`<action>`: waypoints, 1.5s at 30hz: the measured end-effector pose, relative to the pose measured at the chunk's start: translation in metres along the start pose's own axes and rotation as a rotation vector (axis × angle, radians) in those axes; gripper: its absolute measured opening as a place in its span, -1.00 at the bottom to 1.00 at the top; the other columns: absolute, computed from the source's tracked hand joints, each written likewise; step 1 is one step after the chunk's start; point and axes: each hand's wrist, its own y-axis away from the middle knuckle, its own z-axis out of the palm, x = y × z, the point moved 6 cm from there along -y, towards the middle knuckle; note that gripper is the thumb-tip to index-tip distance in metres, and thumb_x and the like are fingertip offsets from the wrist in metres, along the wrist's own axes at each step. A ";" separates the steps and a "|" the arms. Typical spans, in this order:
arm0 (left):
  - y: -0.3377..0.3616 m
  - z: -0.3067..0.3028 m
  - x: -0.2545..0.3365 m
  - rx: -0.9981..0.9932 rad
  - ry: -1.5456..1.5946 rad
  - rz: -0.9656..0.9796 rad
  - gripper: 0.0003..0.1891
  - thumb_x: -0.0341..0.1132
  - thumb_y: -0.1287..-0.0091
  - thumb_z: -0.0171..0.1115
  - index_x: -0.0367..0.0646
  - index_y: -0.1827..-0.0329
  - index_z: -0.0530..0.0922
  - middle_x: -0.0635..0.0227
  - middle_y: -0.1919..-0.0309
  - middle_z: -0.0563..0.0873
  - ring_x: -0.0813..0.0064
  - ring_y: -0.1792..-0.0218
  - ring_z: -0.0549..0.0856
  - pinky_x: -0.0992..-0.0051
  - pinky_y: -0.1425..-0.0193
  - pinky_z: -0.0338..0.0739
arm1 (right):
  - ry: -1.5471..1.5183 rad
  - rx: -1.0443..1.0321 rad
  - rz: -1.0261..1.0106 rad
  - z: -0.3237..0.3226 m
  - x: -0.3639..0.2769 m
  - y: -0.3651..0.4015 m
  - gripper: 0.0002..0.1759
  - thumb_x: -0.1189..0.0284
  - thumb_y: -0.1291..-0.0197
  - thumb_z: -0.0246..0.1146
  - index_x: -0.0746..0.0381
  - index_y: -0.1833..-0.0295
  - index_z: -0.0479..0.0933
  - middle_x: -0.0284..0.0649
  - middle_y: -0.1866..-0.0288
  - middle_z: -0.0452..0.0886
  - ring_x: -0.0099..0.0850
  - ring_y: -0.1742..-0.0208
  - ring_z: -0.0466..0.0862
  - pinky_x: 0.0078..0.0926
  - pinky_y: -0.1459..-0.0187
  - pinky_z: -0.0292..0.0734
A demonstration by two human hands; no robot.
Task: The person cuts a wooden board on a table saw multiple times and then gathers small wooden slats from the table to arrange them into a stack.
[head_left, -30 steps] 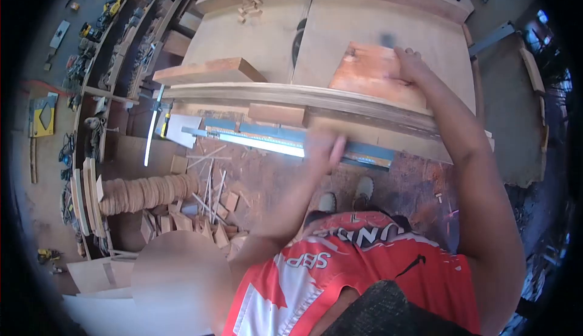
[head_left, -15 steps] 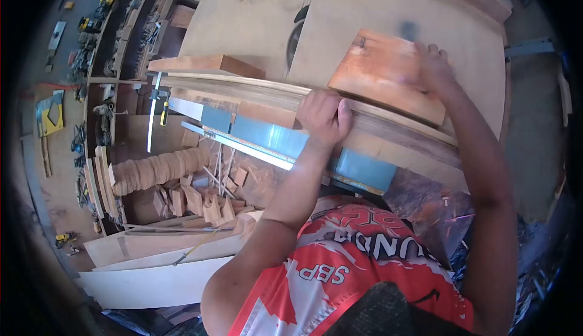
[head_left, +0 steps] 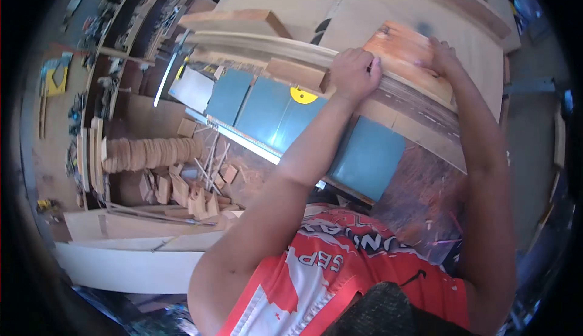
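My left hand (head_left: 355,73) is closed over the top of a long wooden fence (head_left: 261,45), fingers wrapped round its edge. The fence runs along the near side of a plywood sled base (head_left: 376,2). Against its far side lies a reddish-brown wooden board (head_left: 404,47) with a dark knot near one corner. My right hand (head_left: 444,58) grips the right end of this board, thumb on top. Left of the board, a dark circular saw blade (head_left: 322,31) stands up through the slot in the base. A small wood block (head_left: 296,75) sits on the near side of the fence, beside my left hand.
Below the sled shows a blue-green saw table (head_left: 261,108) with a yellow half-disc (head_left: 303,95). A second board (head_left: 237,21) rests behind the fence at left. Stacked round wood pieces (head_left: 152,155), offcuts (head_left: 182,190) and shelves of tools (head_left: 115,62) stand to the left.
The sled, with the board and both hands, has moved forward, away from my body. More of the blue-green table and the yellow half-disc now show. The view has shifted slightly.
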 end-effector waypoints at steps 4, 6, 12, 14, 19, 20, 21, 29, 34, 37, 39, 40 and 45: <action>-0.001 0.014 -0.004 -0.207 -0.092 -0.168 -0.69 -0.09 -0.31 0.20 -0.14 0.44 0.62 0.07 0.47 0.68 0.00 0.36 0.68 0.03 0.23 0.53 | 0.090 -0.057 -0.030 0.022 0.016 -0.032 0.23 -0.28 0.16 0.51 0.05 -0.58 0.18 0.08 -0.40 0.43 0.08 -0.38 0.47 -0.04 -0.42 0.35; -0.003 0.019 -0.009 -0.342 -0.105 -0.328 -0.68 -0.03 -0.35 0.20 -0.12 0.32 0.64 0.08 0.42 0.72 0.00 0.30 0.71 0.02 0.18 0.56 | 0.097 -0.037 -0.056 0.018 0.011 -0.030 0.22 -0.29 0.15 0.49 0.05 -0.58 0.19 0.11 -0.40 0.43 0.10 -0.39 0.46 -0.03 -0.42 0.36; 0.009 0.020 -0.015 -0.361 -0.050 -0.319 -0.65 0.03 -0.37 0.20 -0.10 0.21 0.62 0.08 0.39 0.73 -0.02 0.26 0.72 0.02 0.13 0.58 | 0.070 -0.042 0.000 0.013 0.005 -0.019 0.24 -0.25 0.17 0.53 0.08 -0.57 0.19 0.10 -0.40 0.45 0.09 -0.40 0.46 -0.02 -0.39 0.40; 0.012 0.009 -0.010 -0.354 -0.049 -0.297 -0.66 0.04 -0.36 0.21 -0.08 0.23 0.62 0.10 0.39 0.73 0.00 0.26 0.73 0.01 0.13 0.58 | 0.080 -0.068 -0.022 0.016 -0.001 -0.017 0.25 -0.26 0.18 0.52 0.11 -0.57 0.18 0.09 -0.42 0.43 0.06 -0.42 0.45 -0.03 -0.40 0.40; 0.046 -0.040 0.013 -0.342 -0.044 -0.369 -0.67 0.05 -0.35 0.22 -0.04 0.23 0.62 0.12 0.41 0.72 0.02 0.29 0.72 0.03 0.16 0.58 | 0.111 -0.088 -0.044 0.022 -0.017 0.042 0.26 -0.28 0.18 0.52 0.13 -0.56 0.19 0.11 -0.40 0.45 0.05 -0.41 0.47 -0.05 -0.39 0.41; 0.058 -0.057 0.021 -0.340 -0.064 -0.361 -0.67 0.06 -0.35 0.22 -0.03 0.22 0.62 0.12 0.43 0.71 0.03 0.31 0.72 0.04 0.17 0.58 | 0.094 -0.065 -0.071 0.027 -0.025 0.059 0.26 -0.28 0.18 0.52 0.14 -0.56 0.19 0.12 -0.40 0.45 0.06 -0.41 0.47 -0.04 -0.39 0.40; 0.071 -0.074 0.027 -0.323 -0.072 -0.410 -0.67 0.06 -0.35 0.22 -0.03 0.22 0.62 0.12 0.43 0.71 0.03 0.31 0.72 0.04 0.17 0.58 | 0.056 -0.067 -0.046 0.024 -0.036 0.086 0.25 -0.27 0.16 0.52 0.17 -0.55 0.18 0.15 -0.38 0.45 0.08 -0.39 0.47 0.01 -0.39 0.39; 0.259 -0.199 0.007 -0.493 0.025 -0.273 -0.86 -0.24 -0.31 0.28 -0.12 0.30 0.62 0.19 0.25 0.68 0.12 0.17 0.65 0.17 0.02 0.52 | -0.045 -0.111 -0.053 0.014 -0.058 0.146 0.15 0.02 0.15 0.64 0.17 -0.52 0.23 0.13 -0.40 0.38 0.15 -0.40 0.38 0.05 -0.40 0.36; 0.447 -0.169 -0.276 -0.140 -0.017 -1.296 -0.63 -0.10 -0.43 0.04 -0.22 0.19 0.68 0.24 0.33 0.78 0.28 0.35 0.67 0.20 0.22 0.52 | 0.006 -0.061 -0.033 0.023 -0.052 0.150 0.13 0.01 0.14 0.61 0.22 -0.50 0.24 0.15 -0.33 0.46 0.11 -0.34 0.50 0.01 -0.35 0.42; 0.416 -0.127 -0.338 0.720 0.809 -1.679 -0.45 0.09 -0.53 -0.14 -0.22 -0.19 0.55 0.18 0.03 0.76 0.27 0.12 0.72 0.25 0.05 0.57 | -0.149 -0.041 -0.085 0.022 -0.045 0.134 0.13 0.11 0.18 0.64 0.23 -0.49 0.24 0.15 -0.33 0.45 0.09 -0.32 0.50 -0.01 -0.35 0.43; 0.379 -0.118 -0.329 0.755 1.222 -1.559 -0.30 0.24 -0.55 -0.23 -0.17 -0.47 0.30 0.15 -0.27 0.60 0.24 -0.25 0.60 0.30 -0.27 0.49 | -0.221 -0.077 -0.129 0.029 -0.041 0.133 0.13 0.19 0.22 0.66 0.25 -0.48 0.25 0.15 -0.32 0.44 0.08 -0.30 0.51 -0.06 -0.35 0.45; 0.389 -0.124 -0.330 0.658 1.117 -1.578 -0.27 0.27 -0.55 -0.29 -0.15 -0.50 0.27 0.11 -0.36 0.50 0.15 -0.31 0.51 0.16 -0.36 0.39 | -0.227 -0.070 -0.096 0.032 -0.038 0.135 0.13 0.19 0.22 0.66 0.25 -0.48 0.25 0.15 -0.32 0.44 0.08 -0.30 0.51 -0.06 -0.35 0.45; 0.418 -0.227 -0.308 0.236 0.578 -1.663 -0.37 0.11 -0.57 -0.11 -0.16 -0.50 0.34 0.18 -0.38 0.51 0.11 -0.34 0.46 0.12 -0.40 0.32 | -0.107 -0.054 -0.103 0.030 -0.044 0.137 -0.02 0.20 0.07 0.59 0.22 -0.46 0.31 0.09 -0.40 0.41 0.04 -0.42 0.40 -0.12 -0.42 0.36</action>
